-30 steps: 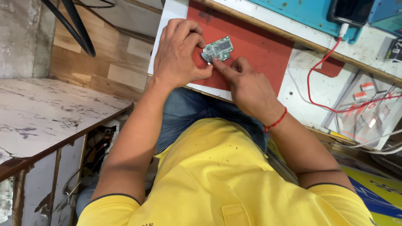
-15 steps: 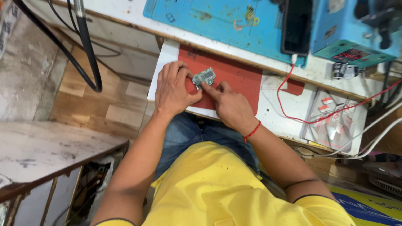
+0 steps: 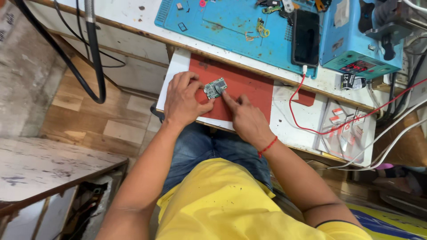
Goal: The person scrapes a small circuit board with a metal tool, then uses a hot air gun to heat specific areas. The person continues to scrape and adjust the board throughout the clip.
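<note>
A small green circuit board (image 3: pixel 215 88) lies on a red mat (image 3: pixel 249 86) on a pull-out white shelf (image 3: pixel 175 71). My left hand (image 3: pixel 184 100) rests on the mat and pinches the board's left edge with thumb and fingers. To its right, my right hand (image 3: pixel 244 118) has its index finger stretched out, its tip touching the board's right lower edge. A red thread band circles my right wrist.
On the upper bench lie a blue work mat (image 3: pixel 231 26) with small parts, a black phone (image 3: pixel 305 38) with a red cable (image 3: pixel 311 129), and a blue station with a red display (image 3: pixel 360 44). Black cables (image 3: pixel 95 58) hang at left. A marble-topped table (image 3: pixel 40 166) stands lower left.
The view has pulled back and up, so more of the upper bench shows. Both hands stay on the circuit board on the red mat.
</note>
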